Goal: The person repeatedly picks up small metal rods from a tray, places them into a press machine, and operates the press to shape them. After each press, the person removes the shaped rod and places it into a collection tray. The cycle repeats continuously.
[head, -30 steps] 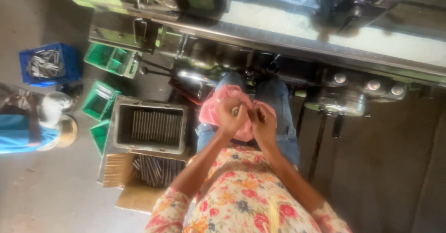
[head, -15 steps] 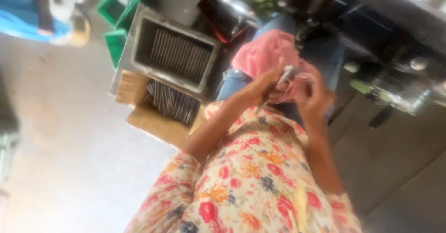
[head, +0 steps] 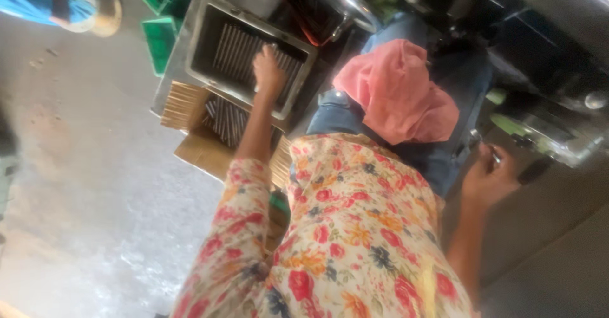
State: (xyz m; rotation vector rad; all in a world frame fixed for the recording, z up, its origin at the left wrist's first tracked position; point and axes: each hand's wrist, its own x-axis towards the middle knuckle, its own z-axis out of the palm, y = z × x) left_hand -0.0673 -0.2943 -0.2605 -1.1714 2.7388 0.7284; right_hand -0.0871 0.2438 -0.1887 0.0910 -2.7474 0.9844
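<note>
Both hands have parted from the lap: the left hand (head: 268,71) now reaches out to 11 o'clock, fingers curled down onto the metal rods (head: 236,50) in the grey tray (head: 190,45). At 3 o'clock, the right hand (head: 487,177) pinches a small metal piece (head: 495,157). A pink cloth (head: 398,93) lies on the lap.

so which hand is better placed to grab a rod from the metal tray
The left hand: it already rests on the rods in the metal tray. The right hand is off on the other side, past the pink cloth, closed around a small object.
</note>
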